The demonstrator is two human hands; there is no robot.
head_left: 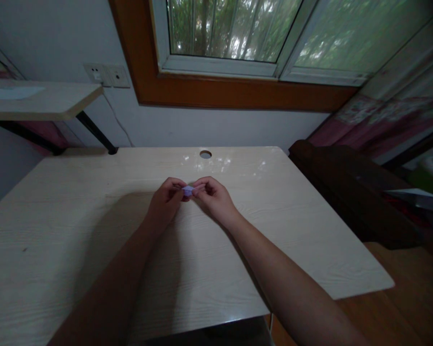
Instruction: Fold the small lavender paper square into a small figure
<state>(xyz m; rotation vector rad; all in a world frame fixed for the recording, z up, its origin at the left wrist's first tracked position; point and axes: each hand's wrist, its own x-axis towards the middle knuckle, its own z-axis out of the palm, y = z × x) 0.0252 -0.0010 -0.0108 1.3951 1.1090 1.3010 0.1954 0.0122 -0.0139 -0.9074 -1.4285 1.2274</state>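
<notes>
Between my two hands is a small piece of folded purple paper [187, 191], held near the middle of the pale wood-grain desk [216, 269]. My left hand [166, 199] pinches its left side with thumb and fingers. On the other side, the thumb and fingertips of my right hand [213, 197] close on the right edge. Fingers cover much of the paper, so its full shape is hidden. Both hands are close to the desktop; whether they rest on it I cannot tell.
A raised shelf [39, 108] on black legs stands at the back left. Behind the desk, a round cable hole [205, 154] lies near the wall edge below a window [234, 33]. Dark wooden furniture [346, 192] borders the right side.
</notes>
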